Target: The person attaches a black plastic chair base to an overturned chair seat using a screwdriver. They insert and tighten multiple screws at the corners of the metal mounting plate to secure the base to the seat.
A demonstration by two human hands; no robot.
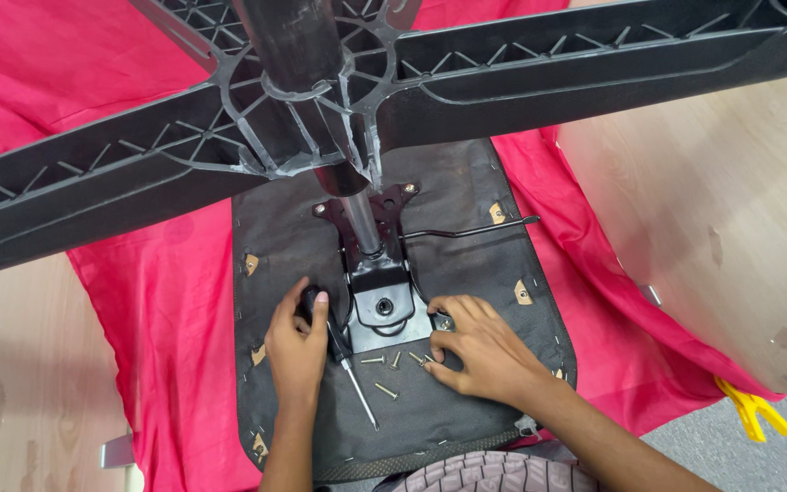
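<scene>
My left hand (296,346) grips a screwdriver (350,369); my right hand (480,346) pinches a screw (444,322) at the chair's tilt-mechanism plate (384,305). Loose screws (386,391) remain on the upturned seat (466,237) (unfinished, I judge).

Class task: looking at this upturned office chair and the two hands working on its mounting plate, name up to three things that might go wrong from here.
1. The loose screws lie scattered on the seat underside near the right hand; a nudge might roll them onto the red cloth.
2. The screwdriver lies loosely beside the left hand, tip pointing towards the person; it may slip or jab.
3. The star base looms above the mounting plate; if it tips, it might strike the hands.
</scene>
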